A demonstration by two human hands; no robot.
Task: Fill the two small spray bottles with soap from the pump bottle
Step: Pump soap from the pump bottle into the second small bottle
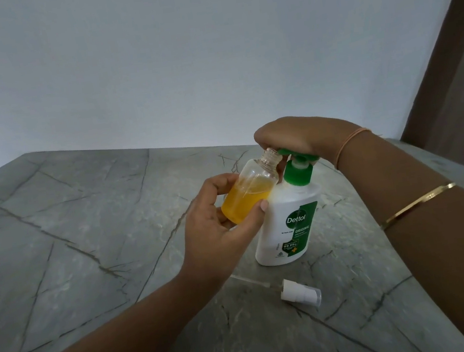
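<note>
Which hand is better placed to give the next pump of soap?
Right hand: it sits curled over the pump head. The left hand is busy holding the bottle tilted to the nozzle.

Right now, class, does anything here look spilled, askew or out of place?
No spill shows. The small bottle, gripped by the left hand, leans with its open neck at the nozzle of the pump bottle. A spray cap lies on its side on the counter, dip tube touching the stone.
</note>
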